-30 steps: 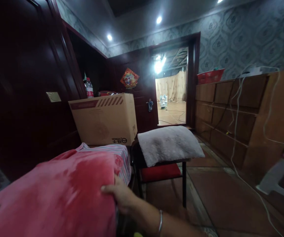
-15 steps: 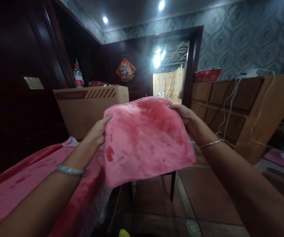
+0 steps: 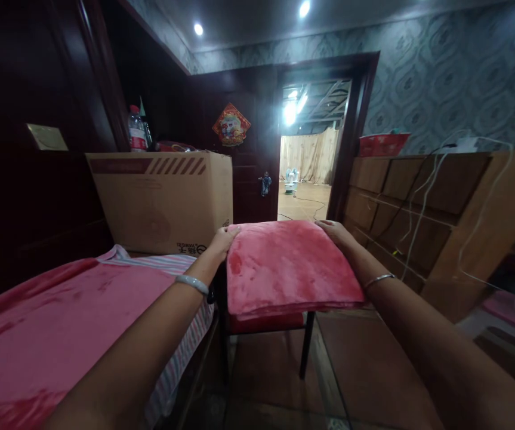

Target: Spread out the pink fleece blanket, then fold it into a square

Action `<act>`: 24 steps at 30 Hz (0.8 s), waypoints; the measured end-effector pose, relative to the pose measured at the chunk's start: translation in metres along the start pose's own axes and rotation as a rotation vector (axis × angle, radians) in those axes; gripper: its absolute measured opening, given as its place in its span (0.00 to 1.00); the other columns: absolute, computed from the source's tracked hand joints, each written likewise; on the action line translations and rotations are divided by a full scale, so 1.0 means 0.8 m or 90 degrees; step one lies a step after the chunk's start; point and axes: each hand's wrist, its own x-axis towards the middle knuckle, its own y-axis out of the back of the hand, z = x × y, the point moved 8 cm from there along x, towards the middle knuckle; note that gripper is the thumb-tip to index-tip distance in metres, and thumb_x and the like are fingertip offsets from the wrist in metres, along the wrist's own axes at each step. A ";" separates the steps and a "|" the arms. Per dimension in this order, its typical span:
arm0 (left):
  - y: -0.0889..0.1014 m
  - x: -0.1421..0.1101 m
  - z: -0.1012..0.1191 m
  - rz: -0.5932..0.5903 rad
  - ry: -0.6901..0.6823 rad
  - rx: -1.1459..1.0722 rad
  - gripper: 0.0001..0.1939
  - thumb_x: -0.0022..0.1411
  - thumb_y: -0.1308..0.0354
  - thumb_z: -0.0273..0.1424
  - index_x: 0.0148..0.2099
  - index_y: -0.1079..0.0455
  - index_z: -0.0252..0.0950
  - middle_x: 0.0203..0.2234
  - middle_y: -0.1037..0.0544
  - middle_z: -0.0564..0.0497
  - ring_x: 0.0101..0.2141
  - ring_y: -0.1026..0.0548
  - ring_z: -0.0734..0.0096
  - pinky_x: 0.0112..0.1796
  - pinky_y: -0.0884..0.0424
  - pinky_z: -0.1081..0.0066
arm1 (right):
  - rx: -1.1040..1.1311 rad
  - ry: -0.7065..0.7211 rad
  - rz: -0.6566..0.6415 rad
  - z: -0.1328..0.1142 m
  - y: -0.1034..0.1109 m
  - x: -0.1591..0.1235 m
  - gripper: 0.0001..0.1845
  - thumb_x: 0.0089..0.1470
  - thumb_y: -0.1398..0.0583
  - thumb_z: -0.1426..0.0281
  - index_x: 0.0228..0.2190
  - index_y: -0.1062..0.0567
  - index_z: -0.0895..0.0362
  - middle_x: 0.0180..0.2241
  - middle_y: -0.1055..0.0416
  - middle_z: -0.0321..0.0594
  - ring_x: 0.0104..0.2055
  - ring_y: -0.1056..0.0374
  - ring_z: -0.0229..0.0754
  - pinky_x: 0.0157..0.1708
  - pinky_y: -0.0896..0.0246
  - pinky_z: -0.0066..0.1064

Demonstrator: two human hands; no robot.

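While left fingers (image 3: 233, 230) and right fingers (image 3: 325, 224) grip the far corners, the folded pink plush cloth (image 3: 286, 266) between them lies flattest under even tension.

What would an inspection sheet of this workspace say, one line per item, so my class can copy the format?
Surface: dark-framed chair with red seat; contact with the cloth above is unclear.
Things in hand: folded pink cloth, roughly level, slightly wavy.
Clutter: cardboard box with bottle on top; spread pink cloth over striped cloth.
Hands: left hand and right hand grip the folded cloth's far corners.
Cables: white cable hanging down the wooden cabinet.
Surroundings: lit doorway ahead; nobody else seen.
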 end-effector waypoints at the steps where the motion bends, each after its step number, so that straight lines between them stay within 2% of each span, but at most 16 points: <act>1: 0.001 0.001 0.001 -0.003 -0.006 0.005 0.18 0.39 0.25 0.35 0.33 0.24 0.33 0.28 0.19 0.48 0.30 0.25 0.67 0.35 0.29 0.68 | 0.006 -0.007 -0.003 0.001 -0.002 0.001 0.21 0.59 0.40 0.61 0.48 0.21 0.62 0.43 0.20 0.51 0.46 0.24 0.48 0.45 0.31 0.33; 8: 0.000 0.002 0.004 -0.015 -0.008 0.015 0.24 0.38 0.26 0.39 0.36 0.26 0.33 0.31 0.20 0.47 0.32 0.24 0.66 0.38 0.29 0.68 | -0.024 -0.003 -0.001 -0.009 0.002 -0.002 0.18 0.60 0.42 0.65 0.45 0.19 0.62 0.40 0.19 0.47 0.46 0.24 0.47 0.45 0.32 0.32; 12: 0.007 -0.002 0.003 0.022 -0.005 0.027 0.26 0.39 0.26 0.36 0.40 0.29 0.33 0.33 0.21 0.47 0.36 0.23 0.63 0.41 0.29 0.66 | -0.095 0.015 0.013 -0.028 0.012 -0.008 0.20 0.60 0.43 0.65 0.46 0.19 0.63 0.47 0.21 0.51 0.53 0.27 0.52 0.52 0.36 0.35; 15: 0.012 -0.011 0.008 0.062 -0.025 0.047 0.28 0.41 0.27 0.31 0.46 0.32 0.34 0.42 0.22 0.42 0.45 0.24 0.58 0.47 0.30 0.64 | -0.141 0.034 0.027 -0.047 0.013 -0.017 0.22 0.60 0.42 0.64 0.51 0.21 0.63 0.54 0.25 0.53 0.60 0.33 0.56 0.59 0.42 0.39; 19: 0.011 -0.030 0.022 0.081 -0.075 0.083 0.30 0.45 0.29 0.25 0.51 0.32 0.34 0.51 0.25 0.39 0.54 0.28 0.54 0.55 0.34 0.63 | -0.265 0.121 -0.026 -0.077 -0.010 -0.039 0.24 0.64 0.46 0.62 0.55 0.24 0.60 0.57 0.28 0.51 0.61 0.34 0.55 0.60 0.43 0.40; 21: 0.012 -0.043 0.028 0.087 -0.093 0.109 0.27 0.47 0.31 0.24 0.51 0.31 0.34 0.50 0.24 0.39 0.54 0.27 0.54 0.55 0.34 0.61 | -0.344 0.141 -0.066 -0.084 -0.022 -0.052 0.25 0.65 0.47 0.62 0.55 0.24 0.60 0.57 0.28 0.52 0.60 0.33 0.56 0.59 0.41 0.42; 24: 0.027 -0.069 0.034 0.142 -0.124 0.152 0.24 0.48 0.33 0.23 0.49 0.29 0.35 0.51 0.26 0.40 0.52 0.27 0.55 0.56 0.34 0.60 | -0.423 0.126 -0.066 -0.086 -0.022 -0.065 0.26 0.64 0.48 0.61 0.54 0.24 0.62 0.57 0.29 0.56 0.60 0.33 0.59 0.56 0.39 0.45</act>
